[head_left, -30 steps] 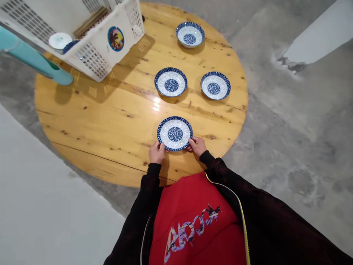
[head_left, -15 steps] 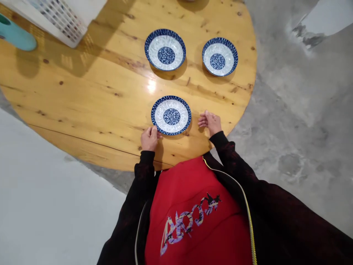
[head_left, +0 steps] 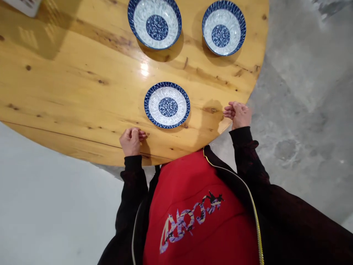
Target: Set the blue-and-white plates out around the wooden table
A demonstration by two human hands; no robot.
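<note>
A blue-and-white patterned plate (head_left: 167,105) lies flat near the front edge of the round wooden table. My left hand (head_left: 131,140) is to the lower left of it, apart from its rim, with loosely bent fingers and nothing in them. Over by the table's right edge is my right hand (head_left: 238,114), also empty, its fingers half bent and slightly apart. Farther back stand two matching bowls: a larger bowl (head_left: 157,26), cut off by the top of the view, and a smaller bowl (head_left: 224,29) to its right.
The wooden table (head_left: 68,99) has a curved edge running down the right side and along the front. In the top left corner, part of a white plastic basket (head_left: 29,5) shows. Grey concrete floor (head_left: 303,110) lies to the right.
Both hands have moved apart, away from the plate: the left hand left its rim and went leftward, the right hand went rightward. The view has shifted, so the bowls and basket sit higher.
</note>
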